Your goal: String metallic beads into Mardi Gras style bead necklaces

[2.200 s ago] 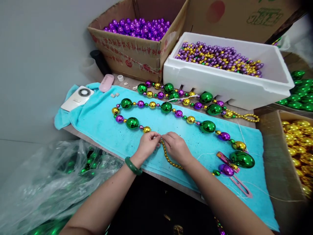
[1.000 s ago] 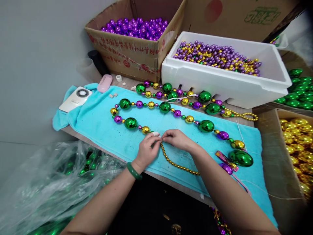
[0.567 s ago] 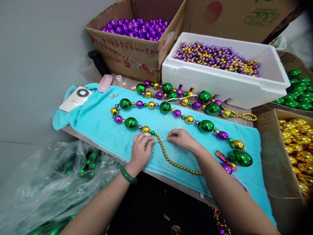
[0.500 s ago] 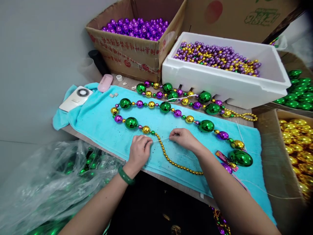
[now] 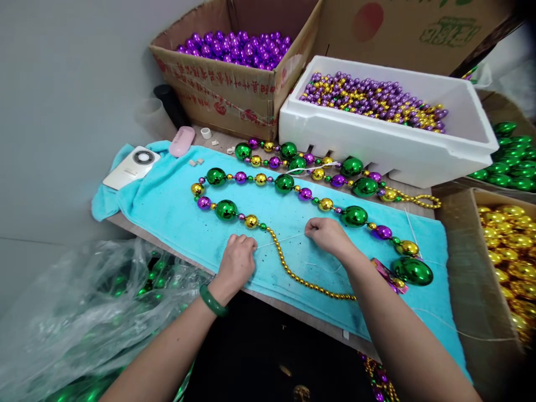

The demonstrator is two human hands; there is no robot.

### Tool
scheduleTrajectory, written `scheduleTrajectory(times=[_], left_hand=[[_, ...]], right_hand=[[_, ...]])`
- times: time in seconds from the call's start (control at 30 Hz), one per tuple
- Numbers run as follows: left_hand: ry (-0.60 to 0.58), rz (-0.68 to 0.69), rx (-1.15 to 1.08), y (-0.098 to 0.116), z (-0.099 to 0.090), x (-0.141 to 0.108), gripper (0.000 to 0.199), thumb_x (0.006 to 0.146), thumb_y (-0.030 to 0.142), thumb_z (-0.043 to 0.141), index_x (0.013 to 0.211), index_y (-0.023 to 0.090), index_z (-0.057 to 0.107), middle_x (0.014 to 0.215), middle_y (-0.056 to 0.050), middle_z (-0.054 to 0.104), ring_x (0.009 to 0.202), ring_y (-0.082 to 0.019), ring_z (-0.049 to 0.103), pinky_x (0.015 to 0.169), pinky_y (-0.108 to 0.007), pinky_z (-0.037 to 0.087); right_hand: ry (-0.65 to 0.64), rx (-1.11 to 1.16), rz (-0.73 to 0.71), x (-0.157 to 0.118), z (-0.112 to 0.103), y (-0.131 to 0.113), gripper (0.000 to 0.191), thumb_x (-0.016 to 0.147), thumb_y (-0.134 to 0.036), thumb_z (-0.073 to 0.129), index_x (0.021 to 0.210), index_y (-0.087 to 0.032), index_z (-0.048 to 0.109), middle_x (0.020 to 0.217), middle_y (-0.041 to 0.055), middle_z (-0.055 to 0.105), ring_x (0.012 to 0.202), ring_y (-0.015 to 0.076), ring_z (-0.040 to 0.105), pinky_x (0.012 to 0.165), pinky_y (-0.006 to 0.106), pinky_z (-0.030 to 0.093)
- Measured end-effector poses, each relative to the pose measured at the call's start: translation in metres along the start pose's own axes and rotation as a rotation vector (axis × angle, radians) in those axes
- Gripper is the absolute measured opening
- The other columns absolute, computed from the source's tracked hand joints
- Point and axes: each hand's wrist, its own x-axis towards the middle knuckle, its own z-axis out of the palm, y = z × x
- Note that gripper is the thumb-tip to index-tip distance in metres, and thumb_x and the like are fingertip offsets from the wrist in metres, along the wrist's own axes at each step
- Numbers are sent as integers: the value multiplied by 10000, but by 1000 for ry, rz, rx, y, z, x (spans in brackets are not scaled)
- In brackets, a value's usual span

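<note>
A thin pale string (image 5: 285,240) runs taut between my two hands, crossing over the small gold bead chain (image 5: 288,272). My left hand (image 5: 237,258), with a green bangle (image 5: 213,301) at the wrist, is closed on the string's left end. The other end is pinched by the fingertips of my right hand (image 5: 326,233). Beyond both hands, a strand of green, purple and gold beads (image 5: 284,183) curves over the turquoise towel (image 5: 171,195) and joins the gold chain near my left hand.
Behind the towel stand a carton of purple beads (image 5: 218,89) and a white foam box (image 5: 377,123). A gold-bead carton (image 5: 481,268) is at the right. A phone (image 5: 132,167) and pink case (image 5: 182,141) lie left; a plastic bag (image 5: 104,312) is lower left.
My right hand has moved a little to the right and my left hand slightly left and down. The span of string between them is longer.
</note>
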Motion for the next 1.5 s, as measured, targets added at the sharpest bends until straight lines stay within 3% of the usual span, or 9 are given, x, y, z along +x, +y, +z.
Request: scheduleTrajectory(times=[0.3, 0.4, 0.53, 0.63, 0.73, 0.87, 1.07, 1.27, 1.5], left_hand=[[1, -112, -263, -2, -14, 6, 144, 803, 189, 460, 718, 191, 577, 731, -39, 592, 773, -206, 500, 734, -351, 399], [-12, -200, -555, 6, -20, 12, 131, 747, 198, 485, 630, 183, 540, 727, -23, 582, 762, -171, 518, 720, -305, 412], [-119, -482, -1187, 20, -14, 21, 143, 700, 207, 489, 568, 153, 483, 855, -54, 621, 578, -89, 462, 451, -206, 311], [-223, -652, -1645, 25, -6, 26, 157, 731, 262, 523, 633, 143, 493, 894, -75, 630, 509, -54, 431, 374, -171, 220], [-251, -707, -1828, 25, -1, 27, 151, 730, 277, 601, 749, 140, 539, 832, -51, 625, 503, -46, 457, 371, -146, 273], [-229, -694, -1751, 25, 1, 27, 202, 719, 307, 647, 766, 140, 543, 677, -13, 582, 493, -59, 492, 374, -144, 319], [-234, -658, -1532, 31, 0, 29, 201, 734, 330, 606, 718, 148, 524, 556, 26, 513, 431, -49, 435, 378, -155, 290], [-192, -558, -1242, 33, -2, 30, 178, 744, 288, 547, 639, 148, 514, 490, 40, 455, 416, -46, 376, 394, -172, 265], [-193, -588, -1215, 32, -3, 30, 168, 731, 278, 538, 629, 150, 499, 508, 42, 439, 427, -48, 375, 397, -176, 254]], right_hand=[[63, 45, 3, -8, -9, -1, 95, 681, -226, 522, 653, -186, 603, 606, 22, 578, 600, 156, 495, 550, 261, 337], [0, 362, -32, -12, -9, -4, 108, 637, -283, 558, 626, -175, 561, 719, 42, 601, 659, 156, 504, 544, 251, 364], [-108, 1004, 9, -18, 4, -13, 121, 606, -265, 571, 590, -171, 496, 901, 80, 612, 784, 176, 555, 470, 215, 359], [-214, 1366, 89, -20, 17, -22, 138, 641, -251, 577, 601, -174, 470, 829, 64, 618, 820, 181, 595, 442, 190, 350], [-312, 1525, 168, -18, 25, -27, 198, 656, -290, 607, 611, -175, 452, 667, 21, 578, 709, 156, 612, 409, 172, 333], [-350, 1471, 149, -14, 27, -28, 271, 630, -368, 652, 652, -185, 454, 493, -60, 416, 444, 85, 475, 346, 162, 255], [-311, 1316, 127, -11, 35, -35, 290, 593, -353, 686, 603, -176, 455, 417, -95, 316, 330, 37, 298, 318, 161, 102], [-200, 1133, 76, -9, 39, -41, 235, 599, -315, 674, 570, -173, 489, 364, -90, 366, 306, 36, 278, 320, 179, 153], [-155, 1017, 76, -4, 37, -33, 237, 602, -345, 639, 573, -192, 460, 357, -98, 363, 297, 43, 270, 323, 191, 165]])
